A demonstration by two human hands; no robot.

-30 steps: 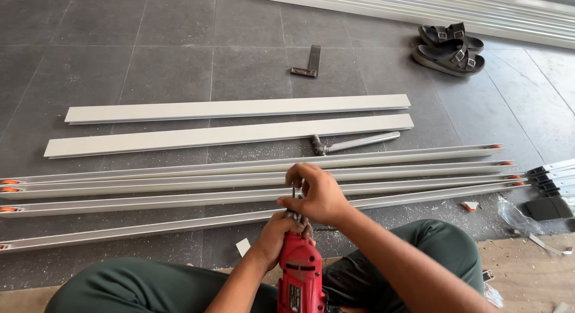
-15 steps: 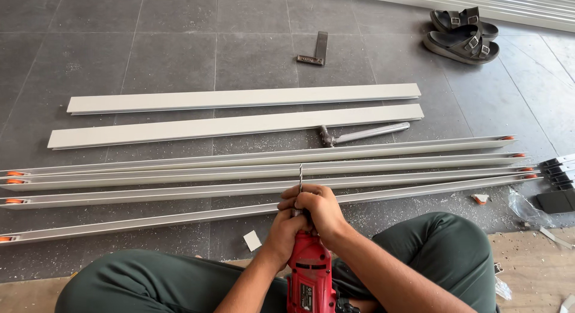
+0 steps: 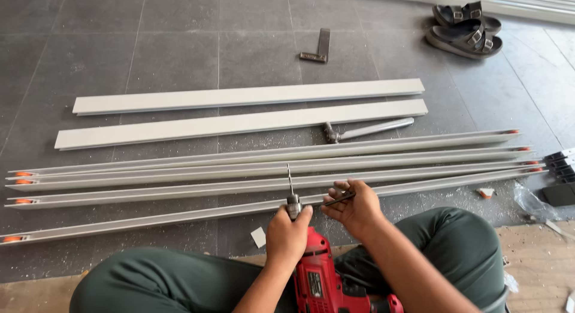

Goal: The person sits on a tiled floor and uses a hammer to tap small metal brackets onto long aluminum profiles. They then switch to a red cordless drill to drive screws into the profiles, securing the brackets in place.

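A red electric drill (image 3: 326, 283) lies between the seated person's knees, bit pointing away. The left hand (image 3: 287, 236) wraps its nose at the chuck; the right hand (image 3: 354, 208) pinches a small dark chuck key (image 3: 339, 198). Beyond, long grey aluminium rails (image 3: 269, 169) lie on the tiled floor (image 3: 179, 43), then sandals (image 3: 464, 28).

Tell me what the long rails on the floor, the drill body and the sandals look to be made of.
Long rails: probably aluminium, pale grey matte coat, thin channel profile, orange end pieces. Drill, gripped near the chuck by the left hand: glossy red moulded plastic body, it seems, with a bare steel bit. Sandals: dark leather or synthetic straps with metal buckles; which one is unclear.
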